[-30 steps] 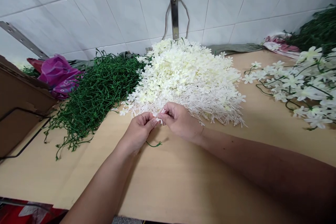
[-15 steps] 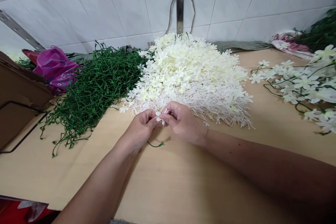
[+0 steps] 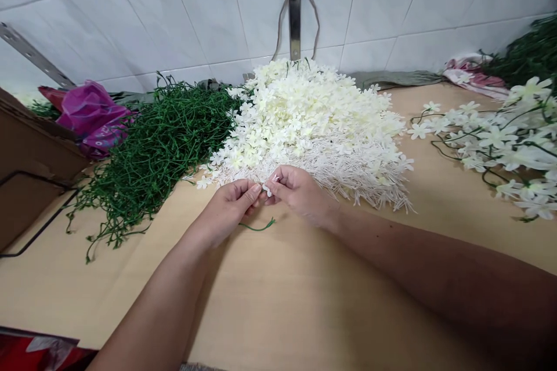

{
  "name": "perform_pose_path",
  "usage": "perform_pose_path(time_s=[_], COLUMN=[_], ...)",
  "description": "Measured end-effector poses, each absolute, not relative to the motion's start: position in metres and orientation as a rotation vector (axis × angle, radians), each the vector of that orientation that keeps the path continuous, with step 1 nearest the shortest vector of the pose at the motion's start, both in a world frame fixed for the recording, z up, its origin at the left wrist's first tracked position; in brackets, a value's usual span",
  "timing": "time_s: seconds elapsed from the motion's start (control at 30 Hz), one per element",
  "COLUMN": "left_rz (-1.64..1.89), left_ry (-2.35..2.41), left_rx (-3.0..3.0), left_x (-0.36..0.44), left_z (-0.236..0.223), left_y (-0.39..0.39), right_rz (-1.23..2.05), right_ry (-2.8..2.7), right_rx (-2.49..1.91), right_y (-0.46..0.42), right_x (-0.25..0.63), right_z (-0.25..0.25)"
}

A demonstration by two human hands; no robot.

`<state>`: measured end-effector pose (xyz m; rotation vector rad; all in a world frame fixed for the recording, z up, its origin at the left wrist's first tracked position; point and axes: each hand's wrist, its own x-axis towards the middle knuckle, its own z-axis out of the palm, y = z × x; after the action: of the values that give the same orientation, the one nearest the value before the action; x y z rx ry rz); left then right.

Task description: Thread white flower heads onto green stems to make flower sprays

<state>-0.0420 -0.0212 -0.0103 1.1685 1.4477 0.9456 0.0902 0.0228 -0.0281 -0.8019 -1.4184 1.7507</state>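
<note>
Left hand (image 3: 230, 208) is closed in a pinch, thumb against fingers, around a green stem (image 3: 260, 228) whose loose end curves out below it, over the tabletop (image 3: 278, 301). Just beside it, the right hand (image 3: 300, 194) has thumb and forefinger closed on a small white flower (image 3: 268, 191); the fingertips nearly meet, and whether stem and flower are joined there is too small to tell.

From the left edge, a brown cardboard box (image 3: 30, 168) stands near a purple plastic bag (image 3: 89, 113). Next comes a tangled heap of green stems (image 3: 165, 139), touching a broad mound of white blossoms (image 3: 304, 110) directly beyond the hands, its front edge bristling with pale strands. Well apart at the right lie flowered sprays (image 3: 500, 136), white blooms on green stalks.
</note>
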Motion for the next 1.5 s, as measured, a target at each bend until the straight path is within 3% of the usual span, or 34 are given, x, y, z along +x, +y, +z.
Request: perform_pose_path(time_s=[0.83,1.5], left_rz=[0.671,0.987], left_ry=[1.411,1.331], left_rx=[1.27,1.087], left_x=[-0.053,-0.042], left_z=[-0.008,-0.02], left_y=[-0.021,-0.018], right_rz=[1.681,1.556], right_ry=[-1.483,-1.601], right_rx=[-0.858,-0.821], right_y=[0.02,0.018], right_x=[0.089,0.086], right_z=[-0.025,-0.033])
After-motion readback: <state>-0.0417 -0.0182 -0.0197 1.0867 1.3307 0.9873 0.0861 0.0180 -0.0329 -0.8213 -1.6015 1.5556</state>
